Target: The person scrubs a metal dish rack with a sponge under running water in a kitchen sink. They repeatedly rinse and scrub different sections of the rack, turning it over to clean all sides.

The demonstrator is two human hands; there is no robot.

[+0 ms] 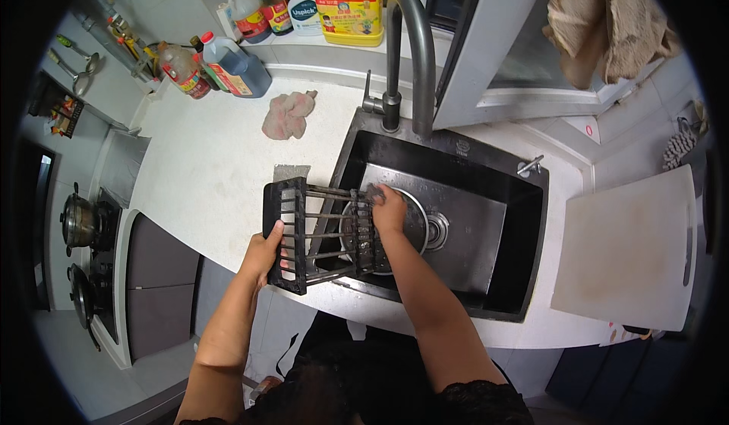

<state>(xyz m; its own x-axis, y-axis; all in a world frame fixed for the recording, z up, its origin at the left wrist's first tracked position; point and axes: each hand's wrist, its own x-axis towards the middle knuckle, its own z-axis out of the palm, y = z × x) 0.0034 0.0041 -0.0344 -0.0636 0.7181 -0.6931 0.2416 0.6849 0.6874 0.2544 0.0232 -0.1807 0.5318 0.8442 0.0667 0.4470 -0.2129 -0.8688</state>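
Observation:
A black drain rack, with rods running between its end pieces, is tilted over the left edge of the dark sink. My left hand is closed on the rack's left end frame, thumb on top. At the rack's other end, my right hand pinches a small dark grey scouring pad against the rack's far corner. Beneath the rack and right hand, a round metal pan lies in the sink, partly hidden. A small greyish patch shows on the counter behind the rack.
A grey faucet arches over the sink's back edge. A crumpled cloth lies on the white counter. Several bottles and a yellow jug line the back. A cutting board stands at right; pots sit on the stove at left.

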